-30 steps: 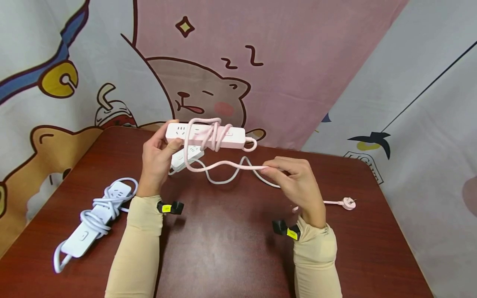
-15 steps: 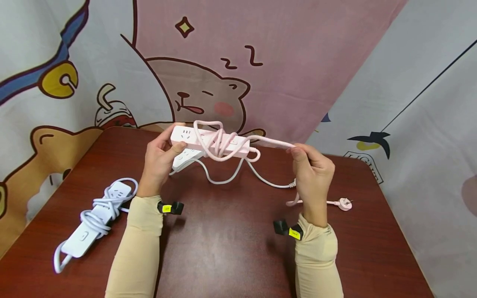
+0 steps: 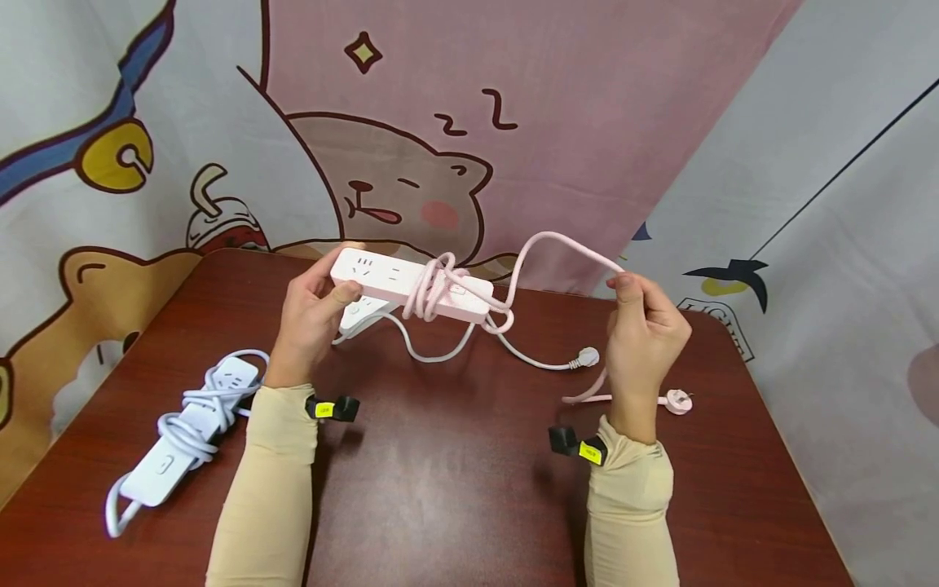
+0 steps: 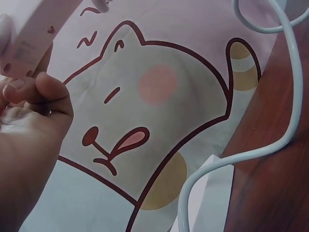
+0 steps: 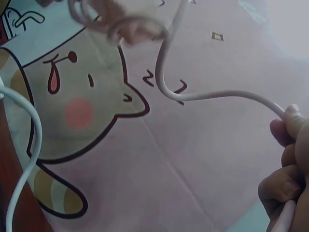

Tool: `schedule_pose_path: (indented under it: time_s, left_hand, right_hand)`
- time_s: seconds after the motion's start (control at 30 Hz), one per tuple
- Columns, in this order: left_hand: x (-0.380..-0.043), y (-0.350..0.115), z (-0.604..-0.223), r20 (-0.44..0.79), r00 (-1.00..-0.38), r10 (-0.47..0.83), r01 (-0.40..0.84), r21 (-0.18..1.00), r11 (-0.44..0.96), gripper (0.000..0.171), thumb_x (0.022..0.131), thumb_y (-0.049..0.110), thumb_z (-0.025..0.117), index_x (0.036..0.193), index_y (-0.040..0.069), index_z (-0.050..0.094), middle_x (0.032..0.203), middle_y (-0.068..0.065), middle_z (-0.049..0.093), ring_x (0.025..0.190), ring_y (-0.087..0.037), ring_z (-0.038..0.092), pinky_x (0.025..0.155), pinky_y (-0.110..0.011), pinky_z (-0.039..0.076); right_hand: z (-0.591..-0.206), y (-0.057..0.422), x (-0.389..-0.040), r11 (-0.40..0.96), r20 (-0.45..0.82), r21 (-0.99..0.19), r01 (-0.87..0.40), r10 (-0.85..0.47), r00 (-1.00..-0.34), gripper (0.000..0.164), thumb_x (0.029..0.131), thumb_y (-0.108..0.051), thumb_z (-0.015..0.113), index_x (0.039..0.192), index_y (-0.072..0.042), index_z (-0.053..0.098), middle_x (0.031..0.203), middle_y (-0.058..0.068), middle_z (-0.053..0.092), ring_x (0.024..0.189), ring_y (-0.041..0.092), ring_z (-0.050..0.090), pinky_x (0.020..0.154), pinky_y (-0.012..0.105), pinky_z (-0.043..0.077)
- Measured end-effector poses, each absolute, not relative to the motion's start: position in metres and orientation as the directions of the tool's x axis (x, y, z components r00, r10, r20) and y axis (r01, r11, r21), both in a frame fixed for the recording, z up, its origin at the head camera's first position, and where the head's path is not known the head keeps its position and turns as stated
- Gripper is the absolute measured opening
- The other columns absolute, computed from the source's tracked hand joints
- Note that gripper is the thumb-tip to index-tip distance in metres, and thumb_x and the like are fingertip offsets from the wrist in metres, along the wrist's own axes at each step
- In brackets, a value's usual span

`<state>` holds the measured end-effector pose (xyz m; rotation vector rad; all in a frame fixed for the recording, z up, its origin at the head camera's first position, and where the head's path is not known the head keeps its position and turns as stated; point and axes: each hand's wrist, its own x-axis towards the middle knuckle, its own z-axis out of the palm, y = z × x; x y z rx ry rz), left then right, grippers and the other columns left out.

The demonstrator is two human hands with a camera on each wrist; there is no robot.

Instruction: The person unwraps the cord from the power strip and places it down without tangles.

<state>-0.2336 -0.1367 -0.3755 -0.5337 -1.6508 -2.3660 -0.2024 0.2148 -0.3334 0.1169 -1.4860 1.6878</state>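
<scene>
My left hand (image 3: pixel 311 318) grips the left end of a pink and white power strip (image 3: pixel 374 275), holding it up above the table. Part of its pink cord (image 3: pixel 433 287) is wound round the strip's right half. From there the cord arcs up and over to my right hand (image 3: pixel 645 342), which pinches it between thumb and fingers. In the right wrist view the pinched cord (image 5: pixel 217 94) curves from the strip to the fingertips, and more of it runs through the curled fingers. The cord's round pink plug (image 3: pixel 678 402) lies on the table beyond my right wrist.
A white power strip (image 3: pixel 361 316) lies behind the held one, partly hidden, its cord running right to a white plug (image 3: pixel 588 357). Another white strip (image 3: pixel 157 470), wrapped in its cord, lies at the left of the brown table (image 3: pixel 440 489). A cartoon curtain (image 3: pixel 587 122) hangs behind.
My right hand has moved right and up, drawing the cord from in front of the strip past its right end. A loose loop round the strip has come off. The left hand stays nearly still.
</scene>
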Motion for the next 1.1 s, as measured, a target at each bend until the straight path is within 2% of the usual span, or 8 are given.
schedule_pose_path:
  time_s: [0.13,0.23,0.4,0.5,0.57,0.77,1.0,1.1]
  left_hand:
    - [-0.233,-0.139,-0.376,0.423,-0.905,0.043,0.373,0.838,-0.399,0.054,0.097,0.000,0.065,0.145,-0.013,0.045,0.116,-0.001,0.066,0.101,-0.009,0.062,0.077,-0.017,0.052]
    - [-0.234,-0.139,-0.378,0.430,-0.902,0.040,0.375,0.825,-0.423,0.049,0.097,-0.001,0.063,0.143,-0.008,0.050,0.116,-0.001,0.067,0.100,-0.009,0.062,0.077,-0.017,0.052]
    - [-0.235,-0.140,-0.379,0.451,-0.892,0.030,0.386,0.795,-0.468,0.040,0.097,0.001,0.064,0.137,0.004,0.060,0.114,-0.001,0.068,0.100,-0.009,0.063,0.078,-0.017,0.053]
    - [-0.235,-0.140,-0.379,0.469,-0.883,0.020,0.398,0.772,-0.496,0.041,0.097,0.004,0.066,0.137,0.004,0.060,0.114,-0.003,0.068,0.103,-0.010,0.064,0.083,-0.019,0.056]
    - [-0.235,-0.141,-0.379,0.477,-0.879,0.006,0.407,0.757,-0.511,0.043,0.096,0.007,0.068,0.138,0.002,0.058,0.114,-0.003,0.069,0.105,-0.011,0.065,0.087,-0.021,0.057]
    - [-0.235,-0.142,-0.378,0.478,-0.877,-0.048,0.431,0.739,-0.518,0.045,0.096,0.007,0.068,0.138,-0.003,0.056,0.115,-0.004,0.070,0.106,-0.013,0.066,0.091,-0.023,0.056]
    - [-0.238,-0.143,-0.378,0.473,-0.874,-0.112,0.457,0.722,-0.519,0.040,0.096,0.000,0.064,0.136,0.000,0.059,0.114,-0.005,0.069,0.103,-0.013,0.066,0.086,-0.023,0.057]
    - [-0.239,-0.144,-0.378,0.457,-0.881,-0.125,0.453,0.736,-0.503,0.041,0.096,0.000,0.065,0.136,0.001,0.059,0.113,-0.004,0.069,0.102,-0.012,0.066,0.085,-0.021,0.056]
  right_hand:
    - [-0.336,0.221,-0.206,0.140,0.552,-0.801,-0.582,0.552,-0.626,0.024,0.093,-0.009,0.073,0.084,0.013,0.072,0.050,-0.009,0.047,0.038,-0.001,0.033,0.041,0.016,0.021]
    - [-0.339,0.225,-0.209,0.213,0.535,-0.830,-0.515,0.565,-0.629,0.027,0.095,-0.010,0.072,0.088,0.016,0.072,0.054,-0.013,0.049,0.045,0.000,0.034,0.047,0.016,0.025]
    - [-0.347,0.235,-0.212,0.360,0.500,-0.865,-0.350,0.545,-0.673,0.027,0.096,-0.020,0.072,0.091,0.006,0.077,0.064,-0.018,0.056,0.059,0.003,0.039,0.057,0.020,0.030]
    - [-0.351,0.241,-0.213,0.467,0.457,-0.859,-0.210,0.515,-0.725,0.027,0.095,-0.027,0.073,0.093,-0.001,0.080,0.065,-0.020,0.057,0.062,0.003,0.043,0.058,0.020,0.033]
    - [-0.355,0.245,-0.214,0.546,0.420,-0.831,-0.108,0.488,-0.765,0.027,0.095,-0.031,0.073,0.096,-0.006,0.081,0.070,-0.015,0.062,0.066,0.005,0.048,0.061,0.020,0.035]
    - [-0.368,0.259,-0.219,0.681,0.284,-0.729,0.061,0.383,-0.879,0.033,0.098,-0.038,0.068,0.105,-0.007,0.080,0.096,0.015,0.076,0.087,0.025,0.061,0.075,0.029,0.043]
    - [-0.378,0.283,-0.218,0.744,0.008,-0.639,0.192,0.256,-0.967,0.043,0.105,-0.038,0.055,0.124,-0.003,0.070,0.121,0.023,0.070,0.108,0.036,0.060,0.085,0.041,0.045]
    - [-0.379,0.288,-0.217,0.754,-0.095,-0.631,0.182,0.158,-0.983,0.041,0.107,-0.030,0.051,0.131,0.000,0.064,0.117,0.025,0.068,0.100,0.031,0.061,0.078,0.036,0.046]
